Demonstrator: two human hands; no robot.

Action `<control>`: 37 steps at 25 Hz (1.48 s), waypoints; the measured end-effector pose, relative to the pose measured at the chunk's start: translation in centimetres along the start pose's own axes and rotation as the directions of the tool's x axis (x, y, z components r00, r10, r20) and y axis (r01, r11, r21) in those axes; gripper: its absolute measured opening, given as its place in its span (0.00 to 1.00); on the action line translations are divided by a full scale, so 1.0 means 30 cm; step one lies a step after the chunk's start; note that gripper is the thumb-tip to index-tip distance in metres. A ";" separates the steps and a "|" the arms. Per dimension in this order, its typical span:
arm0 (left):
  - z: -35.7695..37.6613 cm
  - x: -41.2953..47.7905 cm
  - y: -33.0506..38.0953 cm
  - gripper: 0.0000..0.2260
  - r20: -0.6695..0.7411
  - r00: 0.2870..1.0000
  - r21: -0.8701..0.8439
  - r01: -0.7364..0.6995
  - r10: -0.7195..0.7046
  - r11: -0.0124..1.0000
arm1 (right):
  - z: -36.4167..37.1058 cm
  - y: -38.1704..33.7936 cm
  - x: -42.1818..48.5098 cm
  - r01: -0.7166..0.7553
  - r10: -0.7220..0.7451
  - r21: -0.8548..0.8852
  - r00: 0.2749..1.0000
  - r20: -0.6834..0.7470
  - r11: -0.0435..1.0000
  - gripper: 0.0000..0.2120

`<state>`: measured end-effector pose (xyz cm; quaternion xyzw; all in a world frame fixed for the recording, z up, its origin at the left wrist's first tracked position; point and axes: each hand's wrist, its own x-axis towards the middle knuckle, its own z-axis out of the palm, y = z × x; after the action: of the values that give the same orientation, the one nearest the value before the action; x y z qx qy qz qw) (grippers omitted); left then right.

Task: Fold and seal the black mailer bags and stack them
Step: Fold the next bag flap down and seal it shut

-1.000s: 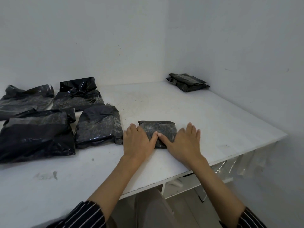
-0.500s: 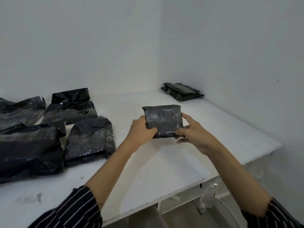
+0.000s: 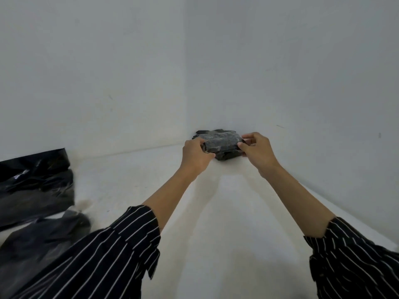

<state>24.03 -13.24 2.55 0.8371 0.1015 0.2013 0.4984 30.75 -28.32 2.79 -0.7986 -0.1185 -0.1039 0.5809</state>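
I hold a folded black mailer bag [image 3: 222, 142] by both ends in the far corner of the white table [image 3: 226, 212]. My left hand [image 3: 195, 153] grips its left end and my right hand [image 3: 258, 148] grips its right end. The bag sits on or just over the stack of folded bags [image 3: 226, 156], whose dark edges show below and behind it. Whether it touches the stack I cannot tell.
Unfolded black mailer bags [image 3: 36, 184] lie at the left edge of the table, with another bag [image 3: 43, 238] nearer me, partly behind my striped left sleeve. White walls meet right behind the stack. The table's right edge runs under my right forearm.
Both hands lifted the folded bag off the table in front of me and carried it forward to the stack in the far corner. The view has swung up and right.
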 end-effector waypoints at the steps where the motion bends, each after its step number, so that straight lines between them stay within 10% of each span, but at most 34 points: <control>1: 0.021 0.055 -0.003 0.20 -0.019 1.000 0.000 -0.012 0.012 1.000 | 0.017 0.022 0.063 0.020 -0.021 -0.033 0.999 -0.025 0.999 0.09; 15: 0.230 0.523 -0.173 0.12 0.197 0.980 0.025 0.032 -0.036 0.999 | 0.204 0.276 0.563 0.029 -0.049 -0.320 0.997 -0.054 0.947 0.11; 22: 0.263 0.509 -0.206 0.23 0.209 0.978 0.125 -0.044 0.017 0.991 | 0.231 0.332 0.542 0.191 -0.268 -0.661 0.963 -0.016 0.725 0.13; 37: 0.067 0.291 -0.202 0.17 0.070 0.997 0.268 -0.042 0.024 0.962 | 0.227 0.137 0.287 0.338 -0.287 -0.614 0.940 0.184 0.714 0.08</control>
<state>32.94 -8.66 -1.54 0.9049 0.0975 0.1663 0.3794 40.39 -22.46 -0.36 -0.9192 -0.2312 -0.2041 0.2449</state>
